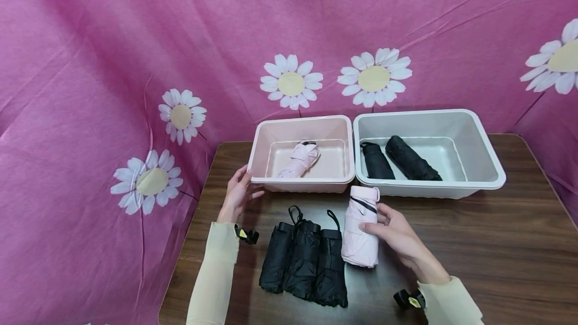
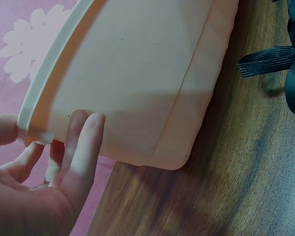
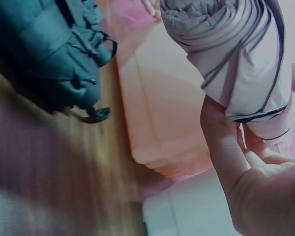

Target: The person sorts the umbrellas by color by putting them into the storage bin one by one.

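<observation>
My right hand (image 1: 399, 237) grips a folded pale pink umbrella (image 1: 361, 232) with a dark wrist strap, held upright just in front of where the two bins meet. In the right wrist view, its gathered fabric end (image 3: 196, 19) faces the camera. At the front left corner of the pink bin (image 1: 302, 181), my left hand (image 1: 237, 194) holds the rim and wall. Inside that bin lies another pink umbrella (image 1: 300, 159). Several folded black umbrellas (image 1: 307, 260) with wrist loops lie side by side on the table, left of the held one.
A larger pale grey-white bin (image 1: 433, 188) stands right beside the pink one, with two black umbrellas (image 1: 413, 159) in it. Both bins stand at the back of the wooden table (image 1: 487, 250), against a pink flowered cloth (image 1: 316, 19).
</observation>
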`<state>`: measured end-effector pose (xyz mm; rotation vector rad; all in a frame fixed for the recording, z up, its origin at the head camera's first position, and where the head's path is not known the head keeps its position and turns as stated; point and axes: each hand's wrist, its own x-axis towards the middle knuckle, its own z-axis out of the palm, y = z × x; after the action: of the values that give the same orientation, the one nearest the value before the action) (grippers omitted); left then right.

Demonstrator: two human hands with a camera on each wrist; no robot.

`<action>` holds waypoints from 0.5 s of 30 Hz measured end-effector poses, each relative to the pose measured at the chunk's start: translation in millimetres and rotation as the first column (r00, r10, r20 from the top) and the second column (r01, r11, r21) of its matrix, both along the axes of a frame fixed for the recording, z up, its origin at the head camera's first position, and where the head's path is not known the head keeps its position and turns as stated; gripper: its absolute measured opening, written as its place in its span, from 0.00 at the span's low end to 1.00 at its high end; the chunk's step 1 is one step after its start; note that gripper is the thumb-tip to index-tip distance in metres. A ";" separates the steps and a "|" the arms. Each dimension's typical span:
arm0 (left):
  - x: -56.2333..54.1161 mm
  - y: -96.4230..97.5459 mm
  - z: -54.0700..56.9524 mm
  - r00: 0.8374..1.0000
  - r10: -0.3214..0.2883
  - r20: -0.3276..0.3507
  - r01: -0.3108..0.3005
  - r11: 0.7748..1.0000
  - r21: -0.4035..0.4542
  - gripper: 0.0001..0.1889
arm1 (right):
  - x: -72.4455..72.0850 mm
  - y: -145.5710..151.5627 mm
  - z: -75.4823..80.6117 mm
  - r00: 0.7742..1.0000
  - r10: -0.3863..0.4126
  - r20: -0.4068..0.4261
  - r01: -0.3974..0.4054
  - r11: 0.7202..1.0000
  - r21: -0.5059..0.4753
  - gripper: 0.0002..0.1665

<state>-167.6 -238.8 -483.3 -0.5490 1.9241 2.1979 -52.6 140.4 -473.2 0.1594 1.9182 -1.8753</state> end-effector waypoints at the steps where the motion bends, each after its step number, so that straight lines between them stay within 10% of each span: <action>1: 0.0 -0.1 -0.1 1.000 0.000 0.000 0.000 1.000 -0.002 0.24 | -0.8 0.0 2.1 1.000 -0.002 -0.005 0.002 1.000 -0.002 0.40; 15: -0.9 -0.7 -1.0 1.000 0.003 -0.001 -0.003 1.000 0.005 0.24 | -19.7 -1.9 36.8 0.996 -0.090 -0.021 0.089 0.995 -0.040 0.41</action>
<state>-168.4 -239.5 -484.3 -0.5512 1.9187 2.2047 -72.3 138.5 -436.4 0.2164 1.9175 -1.9792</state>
